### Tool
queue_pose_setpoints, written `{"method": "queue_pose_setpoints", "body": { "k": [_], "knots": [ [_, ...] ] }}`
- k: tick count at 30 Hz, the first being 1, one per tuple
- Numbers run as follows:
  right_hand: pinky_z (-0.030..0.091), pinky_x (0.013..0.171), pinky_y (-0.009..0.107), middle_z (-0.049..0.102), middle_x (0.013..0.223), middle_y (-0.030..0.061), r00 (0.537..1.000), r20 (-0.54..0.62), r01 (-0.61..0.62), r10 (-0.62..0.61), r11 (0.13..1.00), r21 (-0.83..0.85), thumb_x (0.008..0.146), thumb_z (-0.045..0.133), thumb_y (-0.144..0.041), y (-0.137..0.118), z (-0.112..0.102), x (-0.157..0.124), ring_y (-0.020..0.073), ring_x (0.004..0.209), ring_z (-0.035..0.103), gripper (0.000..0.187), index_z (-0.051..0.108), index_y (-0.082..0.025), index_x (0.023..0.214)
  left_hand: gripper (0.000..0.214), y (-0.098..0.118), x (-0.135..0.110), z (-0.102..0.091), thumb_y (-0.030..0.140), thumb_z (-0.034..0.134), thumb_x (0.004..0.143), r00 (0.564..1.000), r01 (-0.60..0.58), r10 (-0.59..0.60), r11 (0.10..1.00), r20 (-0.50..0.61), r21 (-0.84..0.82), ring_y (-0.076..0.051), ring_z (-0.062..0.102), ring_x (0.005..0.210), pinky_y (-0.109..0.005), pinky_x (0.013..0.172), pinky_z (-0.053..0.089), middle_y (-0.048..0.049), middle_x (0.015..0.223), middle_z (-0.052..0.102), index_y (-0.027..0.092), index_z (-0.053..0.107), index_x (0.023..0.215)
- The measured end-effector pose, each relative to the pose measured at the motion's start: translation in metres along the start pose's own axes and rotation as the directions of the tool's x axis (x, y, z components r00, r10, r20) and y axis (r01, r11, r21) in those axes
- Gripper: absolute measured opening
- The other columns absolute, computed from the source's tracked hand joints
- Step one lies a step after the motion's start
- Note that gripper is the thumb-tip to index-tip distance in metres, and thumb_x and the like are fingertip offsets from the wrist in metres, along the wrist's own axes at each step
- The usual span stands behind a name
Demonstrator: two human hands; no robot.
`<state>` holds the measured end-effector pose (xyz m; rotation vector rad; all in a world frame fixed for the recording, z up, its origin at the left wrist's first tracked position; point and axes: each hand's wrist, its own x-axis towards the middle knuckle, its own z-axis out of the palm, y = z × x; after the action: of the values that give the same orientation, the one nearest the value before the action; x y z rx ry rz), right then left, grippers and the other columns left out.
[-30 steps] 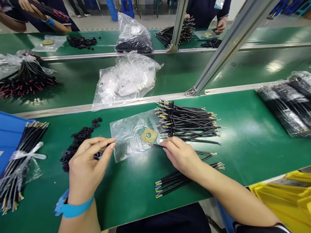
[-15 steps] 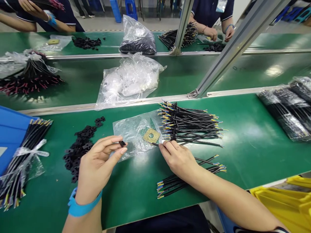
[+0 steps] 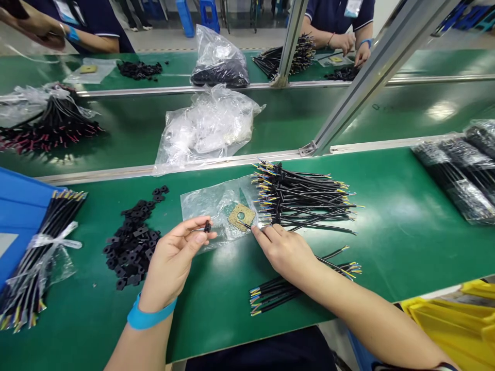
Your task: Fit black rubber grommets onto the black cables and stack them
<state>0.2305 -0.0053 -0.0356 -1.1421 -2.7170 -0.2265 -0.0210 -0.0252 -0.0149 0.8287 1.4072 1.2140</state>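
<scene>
**L hand** [image 3: 174,260]: narrow pinch, thumb & index closed on a small black rubber piece [image 3: 208,226]; other fingers loosely curled. Piece is held just over the L part of a clear plastic bag [image 3: 207,219], not touching the R hand. Blue wristband [image 3: 149,319] on L wrist.

**R hand** [image 3: 284,252]: fingers together, narrow, resting on a single black cable [image 3: 246,225]. Grip partly hidden by the fingers. Cable tip sits just beside a tan square gasket [image 3: 240,216] w/ centre hole, which lies on the bag. R hand also touches the edge of a main wire bundle [image 3: 301,201], w/ yellow & blue conductor ends.

**Surroundings:** green bench [image 3: 386,257] carries all items. Pile of black rubber pieces [image 3: 131,247] lies L of the L hand, near but not touching. Smaller cable bunch [image 3: 278,293] lies below the R hand. Taped cable bundle [image 3: 36,257] sits at far L, on a blue tray [image 3: 19,206].

**Clearance:** narrow gap btwn hands. Open bench btwn L hand & front edge; more open bench R of main bundle.

**vs. earlier frame:** L hand shifted R, now closer to R hand & clear of pile. Pinch unchanged. R hand approx. same.
</scene>
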Motion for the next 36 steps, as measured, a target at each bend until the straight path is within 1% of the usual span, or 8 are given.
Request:
{"method": "queue_pose_setpoints", "body": {
  "k": [3, 7, 11, 17, 25, 30, 33, 36],
  "knots": [
    [0.056, 0.066, 0.029, 0.072, 0.099, 0.0086, 0.985, -0.171, 0.003, 0.032, 0.979, 0.203, 0.097, 0.048, -0.005, 0.006, -0.002, -0.002, 0.0178, 0.084, 0.065, 0.035, 0.065, -0.011, 0.128, 0.042, 0.000, 0.001, 0.008, 0.048, 0.093, 0.066, 0.998, 0.062, -0.062, 0.994, 0.002, -0.093, -0.013, 0.074, 0.082, -0.017, 0.075, 0.059, -0.0036, 0.099, 0.077, 0.025, 0.082, 0.099],
    [0.056, 0.080, 0.025, 0.072, 0.105, 0.0057, 0.917, -0.383, 0.064, 0.115, 0.904, 0.423, 0.099, 0.053, -0.004, 0.007, -0.010, -0.004, 0.0131, 0.089, 0.065, 0.035, 0.062, -0.014, 0.132, 0.044, -0.003, 0.001, 0.018, 0.046, 0.096, 0.060, 0.988, 0.152, -0.138, 0.959, 0.074, -0.239, -0.011, 0.071, 0.076, -0.018, 0.071, 0.057, -0.0042, 0.093, 0.077, 0.023, 0.082, 0.095],
    [0.053, 0.070, 0.024, 0.073, 0.100, 0.0042, 0.896, -0.438, 0.101, 0.077, 0.924, 0.370, 0.098, 0.056, -0.004, 0.001, -0.017, -0.006, 0.0120, 0.081, 0.062, 0.035, 0.064, -0.015, 0.130, 0.047, -0.003, -0.001, 0.025, 0.043, 0.099, 0.054, 0.973, 0.228, -0.199, 0.918, 0.120, -0.326, -0.011, 0.070, 0.071, -0.019, 0.066, 0.056, -0.0046, 0.085, 0.076, 0.020, 0.082, 0.091],
    [0.053, 0.067, 0.025, 0.073, 0.101, 0.0067, 0.913, -0.407, 0.121, 0.019, 0.941, 0.315, 0.100, 0.050, -0.006, -0.002, -0.022, -0.008, 0.0135, 0.081, 0.062, 0.035, 0.064, -0.011, 0.131, 0.044, -0.005, -0.003, 0.025, 0.043, 0.098, 0.057, 0.965, 0.251, -0.208, 0.913, 0.161, -0.322, -0.011, 0.069, 0.070, -0.019, 0.066, 0.056, -0.0055, 0.084, 0.076, 0.019, 0.083, 0.091],
    [0.054, 0.071, 0.027, 0.075, 0.100, 0.0071, 0.902, -0.419, 0.182, -0.105, 0.972, 0.148, 0.102, 0.043, -0.011, -0.005, -0.036, -0.007, 0.0150, 0.083, 0.065, 0.034, 0.067, -0.009, 0.127, 0.039, -0.008, -0.006, 0.023, 0.043, 0.095, 0.064, 0.981, 0.155, -0.124, 0.963, 0.147, -0.220, -0.010, 0.070, 0.070, -0.017, 0.069, 0.057, -0.0051, 0.084, 0.078, 0.021, 0.083, 0.093],
    [0.057, 0.075, 0.028, 0.075, 0.101, 0.0104, 0.897, -0.435, 0.202, -0.084, 0.952, 0.232, 0.100, 0.048, -0.010, -0.005, -0.035, -0.008, 0.0167, 0.088, 0.067, 0.032, 0.066, -0.007, 0.126, 0.033, -0.013, -0.009, 0.025, 0.040, 0.094, 0.065, 0.984, 0.055, -0.053, 0.998, 0.168, -0.005, -0.016, 0.074, 0.075, -0.023, 0.072, 0.061, -0.0082, 0.086, 0.080, 0.020, 0.084, 0.090],
    [0.059, 0.075, 0.028, 0.075, 0.100, 0.0104, 0.886, -0.459, 0.213, -0.062, 0.935, 0.284, 0.099, 0.050, -0.010, -0.003, -0.034, -0.009, 0.0166, 0.088, 0.067, 0.030, 0.067, -0.008, 0.124, 0.029, -0.015, -0.013, 0.029, 0.039, 0.092, 0.068, 0.985, -0.041, 0.034, 0.998, 0.171, 0.039, -0.018, 0.075, 0.074, -0.025, 0.069, 0.063, -0.0091, 0.088, 0.081, 0.021, 0.084, 0.090],
    [0.058, 0.068, 0.028, 0.075, 0.095, 0.0095, 0.871, -0.488, 0.241, -0.058, 0.916, 0.321, 0.097, 0.053, -0.010, -0.003, -0.033, -0.010, 0.0163, 0.080, 0.067, 0.028, 0.068, -0.010, 0.121, 0.023, -0.013, -0.016, 0.032, 0.037, 0.091, 0.070, 0.968, -0.148, 0.136, 0.988, 0.212, 0.044, -0.019, 0.075, 0.072, -0.026, 0.065, 0.063, -0.0087, 0.085, 0.080, 0.023, 0.085, 0.087]
  ]
}}
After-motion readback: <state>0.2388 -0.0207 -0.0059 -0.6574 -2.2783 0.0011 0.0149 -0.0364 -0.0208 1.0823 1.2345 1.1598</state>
